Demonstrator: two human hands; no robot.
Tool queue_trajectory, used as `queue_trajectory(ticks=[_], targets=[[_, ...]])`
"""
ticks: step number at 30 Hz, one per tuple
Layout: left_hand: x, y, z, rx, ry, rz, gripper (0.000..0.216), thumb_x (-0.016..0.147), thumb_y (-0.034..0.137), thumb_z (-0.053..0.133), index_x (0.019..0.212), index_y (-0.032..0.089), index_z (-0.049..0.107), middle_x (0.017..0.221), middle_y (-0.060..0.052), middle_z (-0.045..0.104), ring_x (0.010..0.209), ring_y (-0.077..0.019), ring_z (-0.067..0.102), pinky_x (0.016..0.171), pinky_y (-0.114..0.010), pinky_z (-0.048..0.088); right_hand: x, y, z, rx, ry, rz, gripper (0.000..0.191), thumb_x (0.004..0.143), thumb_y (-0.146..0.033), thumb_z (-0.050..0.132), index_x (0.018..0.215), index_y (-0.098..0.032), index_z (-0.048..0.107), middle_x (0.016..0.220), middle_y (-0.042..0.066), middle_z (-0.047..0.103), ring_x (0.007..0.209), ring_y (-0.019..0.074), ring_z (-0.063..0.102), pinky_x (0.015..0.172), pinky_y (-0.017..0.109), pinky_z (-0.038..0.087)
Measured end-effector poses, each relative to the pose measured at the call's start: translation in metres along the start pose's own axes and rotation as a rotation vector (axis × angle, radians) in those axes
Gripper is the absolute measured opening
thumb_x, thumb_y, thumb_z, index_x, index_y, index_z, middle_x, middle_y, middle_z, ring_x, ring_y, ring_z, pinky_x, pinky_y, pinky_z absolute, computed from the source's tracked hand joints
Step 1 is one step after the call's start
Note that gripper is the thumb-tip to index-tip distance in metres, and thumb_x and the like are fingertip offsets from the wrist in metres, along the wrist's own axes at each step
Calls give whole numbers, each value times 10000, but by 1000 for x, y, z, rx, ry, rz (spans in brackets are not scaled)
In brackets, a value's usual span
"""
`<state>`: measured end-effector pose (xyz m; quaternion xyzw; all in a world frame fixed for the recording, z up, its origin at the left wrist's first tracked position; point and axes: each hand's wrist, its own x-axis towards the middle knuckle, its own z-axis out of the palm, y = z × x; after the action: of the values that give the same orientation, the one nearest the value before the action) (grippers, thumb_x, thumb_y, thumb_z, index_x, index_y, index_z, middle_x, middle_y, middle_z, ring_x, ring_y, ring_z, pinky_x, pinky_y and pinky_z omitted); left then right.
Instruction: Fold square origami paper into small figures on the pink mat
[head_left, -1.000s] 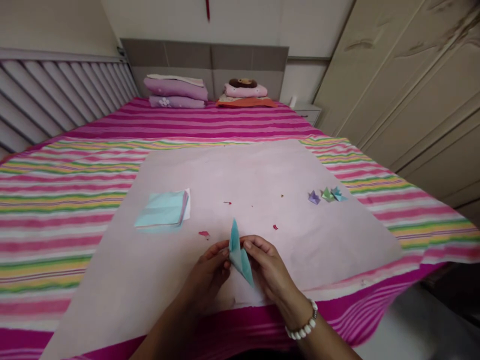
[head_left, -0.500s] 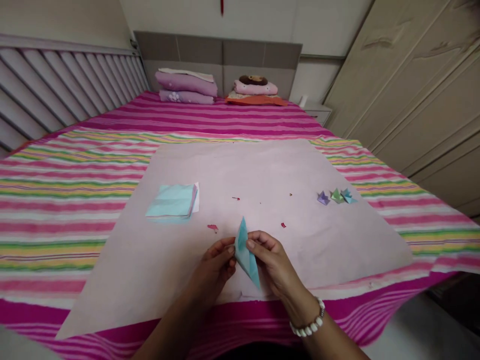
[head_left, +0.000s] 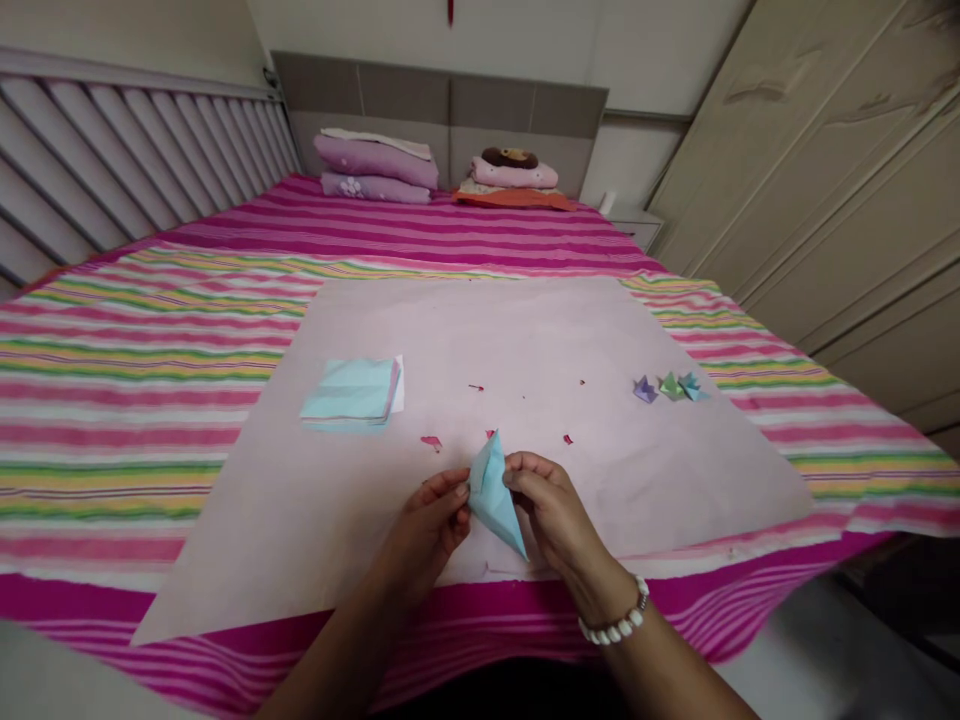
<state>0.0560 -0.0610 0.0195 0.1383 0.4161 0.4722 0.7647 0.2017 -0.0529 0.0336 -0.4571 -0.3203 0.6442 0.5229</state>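
Both hands hold a light blue folded paper piece (head_left: 493, 492) above the near edge of a pale pink sheet (head_left: 480, 330) spread on the bed. My left hand (head_left: 429, 527) pinches its left side. My right hand (head_left: 551, 510), with a white bead bracelet at the wrist, pinches its right side. The paper is a narrow diamond shape, pointing up and away. A small stack of coloured square papers (head_left: 352, 392), light blue on top, lies to the left on the sheet. Three small folded paper figures (head_left: 670, 387), purple, green and blue, sit in a row to the right.
The bed has a pink, yellow and green striped cover (head_left: 112, 400). Folded pillows (head_left: 375, 165) and a plush toy (head_left: 510, 165) lie at the headboard. A wardrobe (head_left: 847, 170) stands on the right, a slatted rail (head_left: 112, 160) on the left. Tiny red paper scraps (head_left: 430, 441) dot the sheet.
The blue paper has opened a little wider between my fingers and tilted. My view has shifted slightly, so the bed items appear further right and up.
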Motion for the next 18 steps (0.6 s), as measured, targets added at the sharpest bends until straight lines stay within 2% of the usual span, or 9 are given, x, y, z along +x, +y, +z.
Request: queue_trajectory(ticks=[2, 4, 7, 10, 12, 15, 18], targets=[[-2, 1, 0, 42, 0, 30, 336, 554, 191, 834, 845, 132, 676, 581, 51, 561, 477, -16, 488, 482, -125, 411, -1, 1, 0, 7, 8, 8, 76, 628, -220, 661, 580, -179, 620, 517, -31, 524, 506, 106, 419, 529, 248, 333], [-5, 2, 0, 100, 10, 87, 355, 553, 247, 838, 842, 127, 671, 563, 48, 565, 485, -27, 497, 499, -142, 415, -3, 1, 1, 17, -10, 2, 161, 695, -319, 674, 622, -182, 630, 576, -11, 563, 549, 123, 469, 548, 255, 368], [-5, 2, -4, 209, 41, 206, 341, 595, 308, 805, 842, 127, 654, 546, 36, 583, 500, -56, 521, 501, -167, 407, -6, 3, 2, -1, -117, -38, 291, 758, -472, 656, 836, -194, 684, 777, 37, 656, 701, 172, 569, 651, 294, 444], [-3, 3, -12, 336, 62, 312, 294, 655, 323, 749, 844, 129, 633, 527, 30, 593, 485, -78, 527, 486, -189, 394, -7, 7, 6, -89, -223, -74, 398, 665, -386, 782, 1010, -225, 670, 896, 41, 691, 828, 207, 610, 764, 336, 466], [-1, 6, -18, 419, 96, 378, 269, 689, 324, 716, 854, 130, 629, 529, 34, 588, 467, -80, 517, 481, -199, 385, -5, 11, 10, -168, -247, -82, 412, 625, -332, 817, 998, -223, 681, 913, 45, 699, 865, 221, 617, 798, 354, 463], [-1, 11, -25, 503, 163, 452, 261, 712, 339, 689, 863, 134, 632, 566, 39, 580, 441, -70, 480, 464, -205, 363, 4, 19, 14, -253, -221, -125, 263, 672, -354, 776, 880, -200, 727, 969, 72, 692, 888, 227, 608, 805, 356, 452], [-4, 18, -30, 557, 184, 475, 278, 722, 365, 677, 877, 138, 638, 619, 27, 589, 457, -70, 462, 472, -211, 359, 14, 24, 16, -294, -142, -174, 221, 700, -403, 738, 718, -183, 732, 919, 67, 681, 776, 189, 582, 698, 312, 437]])
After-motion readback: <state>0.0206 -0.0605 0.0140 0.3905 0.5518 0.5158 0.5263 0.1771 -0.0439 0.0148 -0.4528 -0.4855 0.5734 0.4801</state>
